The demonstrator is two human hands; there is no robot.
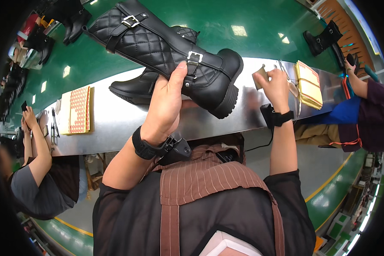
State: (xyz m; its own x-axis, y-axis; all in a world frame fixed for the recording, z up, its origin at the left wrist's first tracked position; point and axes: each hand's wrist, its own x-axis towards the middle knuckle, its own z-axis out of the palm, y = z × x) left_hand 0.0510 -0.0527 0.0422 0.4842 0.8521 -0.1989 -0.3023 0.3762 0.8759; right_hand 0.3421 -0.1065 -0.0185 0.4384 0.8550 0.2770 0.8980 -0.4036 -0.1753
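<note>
L hand [165, 103] grip clamps quilted black boot [166, 45]; R hand [276, 87] pinches small tan pad [260, 77].

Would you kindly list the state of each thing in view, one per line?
Quilted boot: lifted, lying sideways, buckles fastened.
Left hand: gripping the quilted boot near the ankle.
Second boot: lying on the steel table.
Right hand: pinching a small tan piece.
Sticker sheets: flat on table.
</note>
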